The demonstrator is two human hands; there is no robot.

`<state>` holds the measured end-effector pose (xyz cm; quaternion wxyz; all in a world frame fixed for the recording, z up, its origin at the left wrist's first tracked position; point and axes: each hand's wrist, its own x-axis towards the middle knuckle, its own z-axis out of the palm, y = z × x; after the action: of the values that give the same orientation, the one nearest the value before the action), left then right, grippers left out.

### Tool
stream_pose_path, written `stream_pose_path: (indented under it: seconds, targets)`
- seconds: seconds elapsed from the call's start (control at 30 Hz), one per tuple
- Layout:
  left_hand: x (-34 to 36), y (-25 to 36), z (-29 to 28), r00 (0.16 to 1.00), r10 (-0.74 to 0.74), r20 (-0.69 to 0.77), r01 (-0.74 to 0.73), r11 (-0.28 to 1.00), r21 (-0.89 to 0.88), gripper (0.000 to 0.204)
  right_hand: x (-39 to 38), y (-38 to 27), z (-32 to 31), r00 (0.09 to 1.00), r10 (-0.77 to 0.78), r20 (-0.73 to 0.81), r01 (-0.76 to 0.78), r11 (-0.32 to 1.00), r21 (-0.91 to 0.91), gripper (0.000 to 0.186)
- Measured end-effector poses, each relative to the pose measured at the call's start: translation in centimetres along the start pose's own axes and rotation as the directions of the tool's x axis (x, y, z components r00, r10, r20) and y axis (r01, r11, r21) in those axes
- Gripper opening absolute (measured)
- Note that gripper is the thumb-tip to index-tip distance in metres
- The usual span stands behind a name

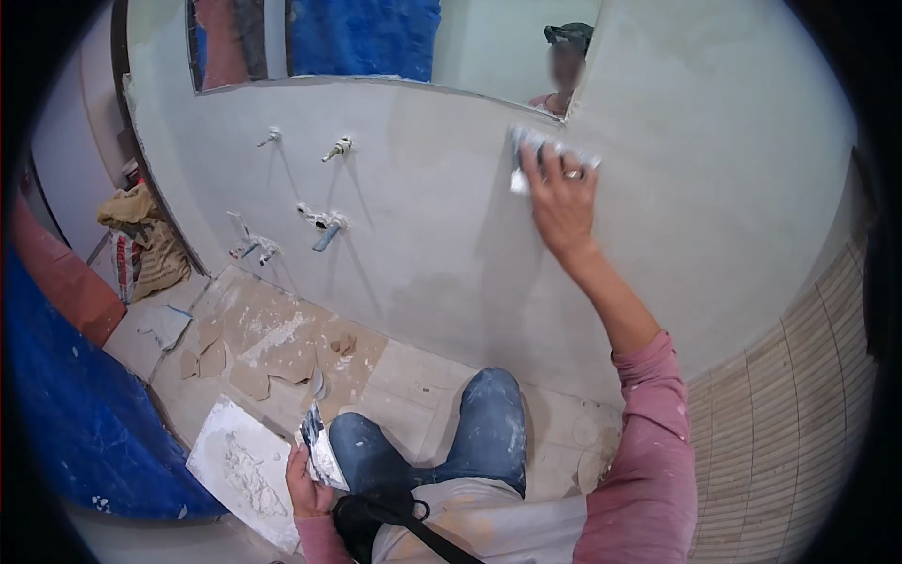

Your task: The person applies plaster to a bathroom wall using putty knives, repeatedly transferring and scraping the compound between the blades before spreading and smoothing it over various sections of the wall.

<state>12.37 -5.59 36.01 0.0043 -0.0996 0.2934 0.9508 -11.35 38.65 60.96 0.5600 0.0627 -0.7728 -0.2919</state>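
High on the grey plastered wall point(451, 188), my right hand point(564, 207) presses a wide metal filling blade point(520, 169) flat to the surface. Its fingers are spread over the blade's back and the thumb is mostly hidden. Low at the left, by my knee, my left hand point(305, 484) grips a second filling blade point(321, 449), smeared with white and grey filler. Beside that hand lies a white board point(211, 446) bearing a heap of white filler point(249, 479).
Pipe stubs point(324, 226) stick out of the wall at the left. A mirror-like panel point(362, 38) sits above. Brown board scraps point(282, 362) lie on the floor, with sacks point(155, 249) beyond. Blue sheeting point(85, 404) stands at the left, a tiled wall point(799, 404) at the right.
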Motion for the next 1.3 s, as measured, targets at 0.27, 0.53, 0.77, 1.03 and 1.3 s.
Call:
stream_pose_path:
  seconds: [0.27,0.53,0.77,1.03,1.3]
  targets:
    - [0.3,-0.2,0.1,1.0,0.019,-0.009,-0.02,0.999,-0.025,0.033,1.9,-7.5,-2.4,0.975,-0.136,0.178,0.08,0.953,0.291,0.045]
    - [0.6,-0.2,-0.2,0.999,0.011,-0.035,-0.013,0.999,-0.032,0.036,11.7,-14.5,4.5,0.997,-0.071,-0.012,0.072,0.99,0.119,0.046]
    - [1.0,-0.3,-1.0,0.996,0.047,-0.07,-0.049,0.998,-0.035,0.036,7.7,-17.8,7.2,0.989,-0.096,0.111,0.085,0.992,0.098,0.045]
    - [0.9,0.7,0.5,0.994,0.083,-0.067,-0.085,0.996,-0.024,0.036,-7.8,-23.2,10.5,0.873,-0.439,0.213,0.432,0.898,0.082,0.046]
    - [-0.8,1.7,-1.7,0.986,0.084,-0.142,-0.089,0.996,-0.03,0.035,-4.3,-23.3,4.0,0.872,-0.341,0.351,0.216,0.912,0.349,0.039]
